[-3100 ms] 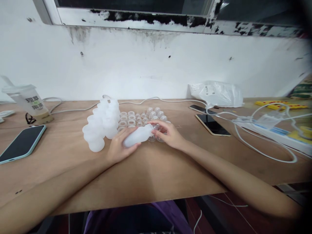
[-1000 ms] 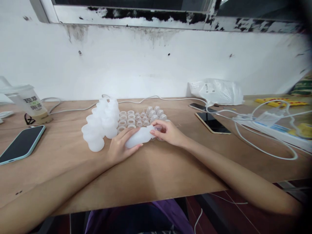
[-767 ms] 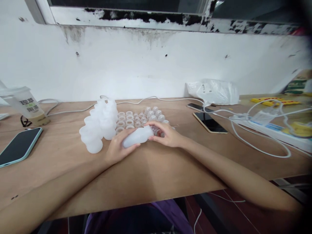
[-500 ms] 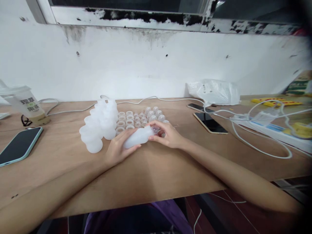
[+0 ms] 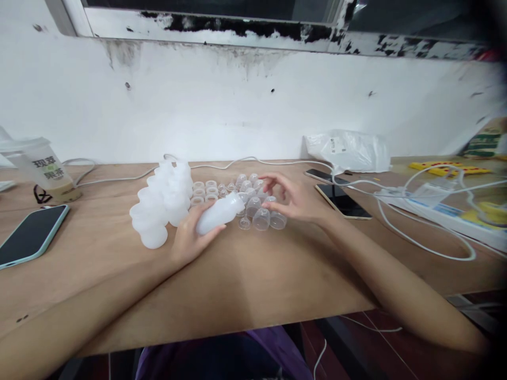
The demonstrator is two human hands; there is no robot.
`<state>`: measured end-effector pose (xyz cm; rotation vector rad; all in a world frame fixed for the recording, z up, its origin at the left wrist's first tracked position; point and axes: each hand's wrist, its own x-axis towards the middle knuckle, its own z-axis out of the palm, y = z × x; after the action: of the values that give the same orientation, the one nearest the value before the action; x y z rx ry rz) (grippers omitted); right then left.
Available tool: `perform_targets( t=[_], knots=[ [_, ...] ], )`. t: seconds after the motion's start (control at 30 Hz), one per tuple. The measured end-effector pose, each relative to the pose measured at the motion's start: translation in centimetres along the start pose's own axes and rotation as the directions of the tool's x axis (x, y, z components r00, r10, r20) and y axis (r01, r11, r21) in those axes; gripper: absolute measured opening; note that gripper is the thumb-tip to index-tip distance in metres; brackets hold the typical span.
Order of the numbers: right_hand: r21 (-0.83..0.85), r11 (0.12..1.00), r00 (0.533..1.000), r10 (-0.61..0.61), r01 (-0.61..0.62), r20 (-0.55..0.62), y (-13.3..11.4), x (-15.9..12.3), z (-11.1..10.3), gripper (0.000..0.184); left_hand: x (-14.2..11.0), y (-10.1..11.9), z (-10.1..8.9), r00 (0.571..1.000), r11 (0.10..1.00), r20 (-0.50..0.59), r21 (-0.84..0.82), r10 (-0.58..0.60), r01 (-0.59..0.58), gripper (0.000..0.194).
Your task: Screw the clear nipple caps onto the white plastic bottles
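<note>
My left hand (image 5: pixel 190 235) grips a white translucent plastic bottle (image 5: pixel 217 213), tilted with its neck pointing up and to the right. My right hand (image 5: pixel 295 199) hovers with spread fingers over a cluster of small clear caps (image 5: pixel 261 217) on the wooden table (image 5: pixel 253 274) and holds nothing. White rings (image 5: pixel 204 188) lie in rows behind the bottle. A group of several upright white bottles (image 5: pixel 162 203) stands just left of my left hand.
A phone in a teal case (image 5: pixel 29 235) lies at the left, with a drink cup (image 5: pixel 45 170) behind it. Two phones (image 5: pixel 343 199), white cables (image 5: pixel 420 237), a power strip (image 5: pixel 443 211) and a plastic bag (image 5: pixel 348 150) fill the right side. A white wall rises behind.
My right hand has let go of the bottle's neck and moved right and back, over the clear caps. The left hand has raised the bottle's neck a little.
</note>
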<state>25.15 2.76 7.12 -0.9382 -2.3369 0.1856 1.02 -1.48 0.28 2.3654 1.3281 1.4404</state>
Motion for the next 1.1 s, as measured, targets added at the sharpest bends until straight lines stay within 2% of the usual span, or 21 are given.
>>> perform_targets(
  t=[0.03, 0.1, 0.2, 0.27, 0.33, 0.43, 0.5, 0.57, 0.63, 0.67, 0.73, 0.8, 0.87, 0.97, 1.03, 1.1],
  knots=[
    [-0.121, 0.992, 1.000, 0.019, -0.018, 0.009, 0.4, 0.1, -0.9, 0.043, 0.0, 0.0, 0.0, 0.999, 1.000, -0.016, -0.004, -0.028, 0.028, 0.046],
    [-0.298, 0.953, 0.986, 0.100, -0.056, 0.132, 1.0, 0.1, -2.3, 0.031, 0.1, -0.1, -0.1, 0.997, 0.997, -0.029, -0.019, -0.069, 0.068, 0.046],
    [-0.397, 0.915, 0.899, 0.233, -0.074, 0.370, 1.7, -0.1, -3.3, 0.028, 0.2, -0.1, 0.0, 0.995, 0.995, -0.026, -0.035, -0.092, 0.091, 0.045],
    [-0.408, 0.909, 0.847, 0.285, -0.089, 0.449, 2.0, -0.3, -3.1, 0.028, 0.2, -0.1, 0.0, 0.996, 0.995, -0.015, -0.036, -0.093, 0.092, 0.045],
    [-0.392, 0.913, 0.821, 0.308, -0.113, 0.481, 2.3, -0.4, -2.5, 0.029, 0.2, 0.0, 0.0, 0.996, 0.995, -0.009, -0.034, -0.092, 0.091, 0.046],
    [-0.355, 0.925, 0.791, 0.316, -0.135, 0.523, 2.7, -0.4, -1.8, 0.035, 0.2, 0.0, 0.0, 0.995, 0.994, -0.010, -0.042, -0.100, 0.100, 0.046],
    [-0.335, 0.931, 0.774, 0.318, -0.146, 0.547, 2.9, -0.5, -2.1, 0.036, 0.2, 0.0, 0.0, 0.994, 0.992, -0.010, -0.055, -0.113, 0.112, 0.046],
    [-0.300, 0.938, 0.790, 0.315, -0.174, 0.525, 2.9, -0.6, -3.1, 0.034, 0.2, 0.0, -0.1, 0.992, 0.990, -0.013, -0.067, -0.126, 0.125, 0.045],
    [-0.223, 0.948, 0.851, 0.305, -0.228, 0.427, 2.5, -0.6, -4.3, 0.036, 0.2, 0.0, 0.0, 0.990, 0.988, -0.018, -0.075, -0.137, 0.135, 0.045],
    [-0.152, 0.955, 0.893, 0.294, -0.256, 0.341, 2.1, -0.6, -4.7, 0.038, 0.2, 0.1, 0.0, 0.990, 0.987, -0.019, -0.078, -0.141, 0.140, 0.045],
    [0.081, 0.957, 0.954, 0.267, -0.279, 0.138, 1.1, -0.4, -4.5, 0.043, 0.2, 0.1, 0.0, 0.989, 0.986, -0.016, -0.083, -0.147, 0.146, 0.044],
    [0.393, 0.885, 0.963, 0.270, -0.250, 0.003, 0.1, -0.1, -3.0, 0.045, 0.2, 0.2, -0.1, 0.988, 0.985, -0.014, -0.090, -0.151, 0.149, 0.043],
    [0.616, 0.750, 0.954, 0.300, -0.241, 0.007, -0.9, 0.1, -0.6, 0.044, 0.2, 0.2, -0.1, 0.987, 0.983, -0.020, -0.101, -0.157, 0.154, 0.043],
    [0.794, 0.556, 0.944, 0.323, -0.247, 0.068, -1.6, 0.2, 2.6, 0.038, 0.2, 0.1, -0.1, 0.985, 0.980, -0.021, -0.114, -0.168, 0.165, 0.041],
    [0.847, 0.475, 0.943, 0.322, -0.238, 0.085, -1.6, 0.1, 3.8, 0.036, 0.2, 0.1, -0.1, 0.984, 0.978, -0.019, -0.118, -0.175, 0.172, 0.041],
    [0.870, 0.437, 0.945, 0.315, -0.228, 0.090, -1.4, -0.1, 4.2, 0.035, 0.2, 0.1, -0.1, 0.984, 0.977, -0.021, -0.121, -0.179, 0.175, 0.041]
  ],
)
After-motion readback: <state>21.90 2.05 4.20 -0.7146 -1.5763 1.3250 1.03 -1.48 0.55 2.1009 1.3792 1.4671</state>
